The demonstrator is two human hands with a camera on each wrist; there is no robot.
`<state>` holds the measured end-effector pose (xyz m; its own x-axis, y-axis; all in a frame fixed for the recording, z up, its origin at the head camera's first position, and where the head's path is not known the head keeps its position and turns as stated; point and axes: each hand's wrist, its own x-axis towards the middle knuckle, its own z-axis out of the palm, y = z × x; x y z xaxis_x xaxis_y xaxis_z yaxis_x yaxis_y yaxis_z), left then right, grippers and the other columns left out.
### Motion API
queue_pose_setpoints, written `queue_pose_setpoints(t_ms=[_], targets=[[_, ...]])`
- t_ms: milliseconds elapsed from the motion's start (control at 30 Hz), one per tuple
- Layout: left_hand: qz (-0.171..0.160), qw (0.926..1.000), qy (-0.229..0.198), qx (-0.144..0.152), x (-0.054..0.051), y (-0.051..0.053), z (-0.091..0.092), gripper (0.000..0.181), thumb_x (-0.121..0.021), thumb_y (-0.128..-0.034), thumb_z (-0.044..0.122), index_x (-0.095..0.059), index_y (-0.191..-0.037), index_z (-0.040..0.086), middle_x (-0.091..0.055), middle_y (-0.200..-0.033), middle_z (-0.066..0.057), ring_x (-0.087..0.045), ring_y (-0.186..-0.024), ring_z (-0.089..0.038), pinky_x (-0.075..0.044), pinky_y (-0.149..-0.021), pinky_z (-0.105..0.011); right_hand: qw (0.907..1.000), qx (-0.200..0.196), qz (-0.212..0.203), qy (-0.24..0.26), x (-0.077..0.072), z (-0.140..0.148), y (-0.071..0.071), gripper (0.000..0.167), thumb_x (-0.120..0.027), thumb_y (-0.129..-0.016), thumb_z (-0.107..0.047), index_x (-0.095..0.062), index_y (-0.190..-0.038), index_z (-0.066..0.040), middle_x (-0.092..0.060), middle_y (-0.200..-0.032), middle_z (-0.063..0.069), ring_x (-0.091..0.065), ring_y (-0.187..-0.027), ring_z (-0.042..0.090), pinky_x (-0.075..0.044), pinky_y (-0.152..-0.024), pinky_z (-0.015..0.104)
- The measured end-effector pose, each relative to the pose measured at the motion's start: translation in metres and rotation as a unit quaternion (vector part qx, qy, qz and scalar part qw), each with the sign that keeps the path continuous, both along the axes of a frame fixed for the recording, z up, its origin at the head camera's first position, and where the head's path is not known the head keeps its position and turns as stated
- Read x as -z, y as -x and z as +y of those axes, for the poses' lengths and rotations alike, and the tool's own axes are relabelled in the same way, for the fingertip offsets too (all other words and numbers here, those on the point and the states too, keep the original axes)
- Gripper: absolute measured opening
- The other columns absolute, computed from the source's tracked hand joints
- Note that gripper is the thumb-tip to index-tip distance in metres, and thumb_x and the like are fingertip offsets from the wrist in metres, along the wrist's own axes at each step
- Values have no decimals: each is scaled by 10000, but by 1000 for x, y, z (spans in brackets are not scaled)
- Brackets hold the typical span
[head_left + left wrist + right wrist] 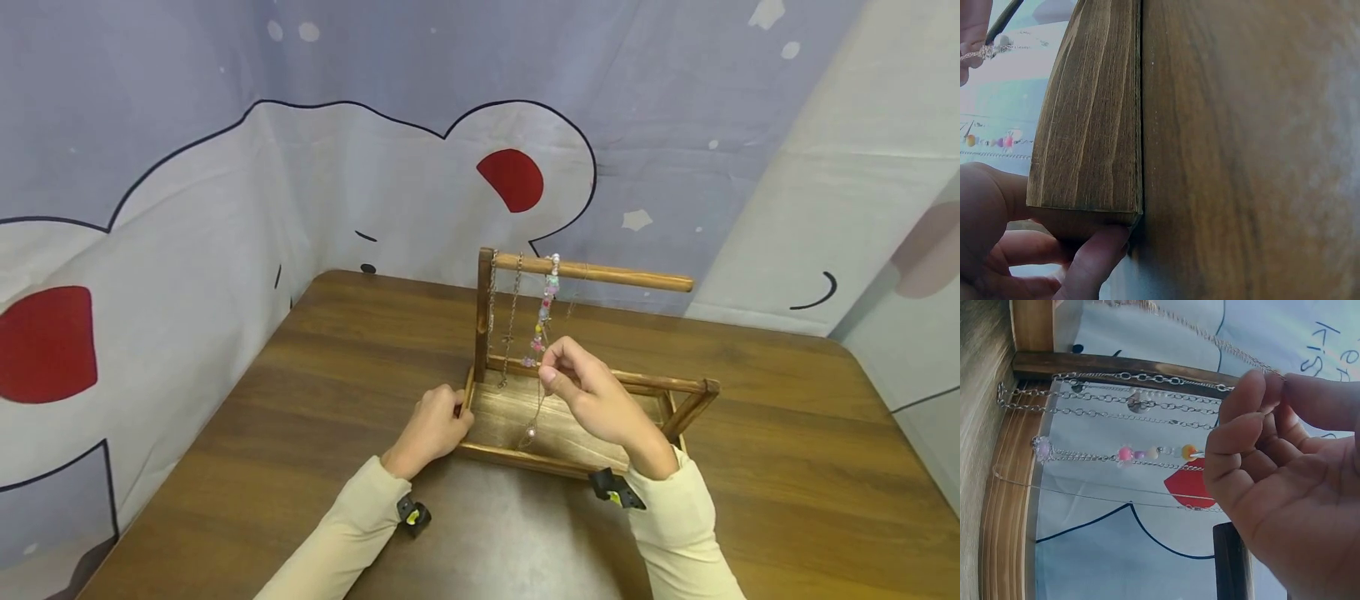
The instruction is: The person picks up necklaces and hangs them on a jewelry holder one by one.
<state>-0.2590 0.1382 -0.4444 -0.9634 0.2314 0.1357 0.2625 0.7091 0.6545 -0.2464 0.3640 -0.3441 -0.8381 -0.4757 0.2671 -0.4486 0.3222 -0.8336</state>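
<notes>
A wooden jewellery stand has a tray base (517, 457) and a raised bar (637, 278). My left hand (432, 423) grips the tray's left end; in the left wrist view its thumb and fingers curl round the corner of the board (1088, 125). Between thumb and index finger my right hand (600, 402) pinches a thin chain necklace (1210, 340), in front of the bar. Its small round pendant (532, 431) dangles over the tray. From the bar hang a colourful beaded necklace (551, 287) and several chains (514, 304), left of the right hand.
A lower rail (667, 382) runs along the back of the tray to a slanted support (688, 410) on the right. The brown table (795, 450) extends round the stand. Behind it hangs a printed curtain (420, 192).
</notes>
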Motion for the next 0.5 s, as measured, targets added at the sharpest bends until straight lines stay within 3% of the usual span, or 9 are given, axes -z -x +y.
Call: queue_pose_setpoints(t_ms=[167,500], targets=[[48,10000,8,11,0,0,0,258,-544,-771,41,-410,-565,119,-398,-617,-26,-371,-452,-100,-326,-417,-232,9998,-12,-58,210,-2,0,0,56,-459,-938,-70,-458,-938,-14,-543,-789,125,-548,-738,197,-428,-647,276],[105,9999,10,33,-1,1,0,256,-546,-771,42,-419,-561,118,-407,-611,-32,-375,-460,-104,-329,-420,-235,9996,212,-29,172,-3,1,1,25,-450,-935,-38,-448,-927,-62,-520,-764,128,-561,-684,256,-451,-606,278]])
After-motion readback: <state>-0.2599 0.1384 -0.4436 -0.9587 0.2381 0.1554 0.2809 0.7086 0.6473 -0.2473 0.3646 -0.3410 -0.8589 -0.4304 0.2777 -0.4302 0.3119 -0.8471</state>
